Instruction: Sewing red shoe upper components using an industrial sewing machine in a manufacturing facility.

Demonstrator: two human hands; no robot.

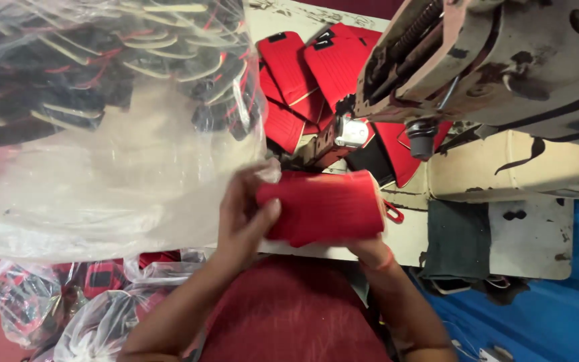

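Both my hands hold a red ribbed fabric piece (326,204) just in front of my body, at the near edge of the worn cream sewing table (464,171). My left hand (242,214) grips its left end with the thumb on top. Under its right end sits my right hand (370,251), mostly hidden by the fabric. A small red loop sticks out at the piece's right side. Beyond it, several more red pieces (296,74) with black tabs lie piled under the sewing machine head (497,60).
A large clear plastic bag (102,100) of dark shoe-part pieces with red trim fills the upper left. Smaller plastic bags (55,302) lie on the floor at lower left. A dark cloth (457,238) hangs off the table's right, above a blue surface (551,315).
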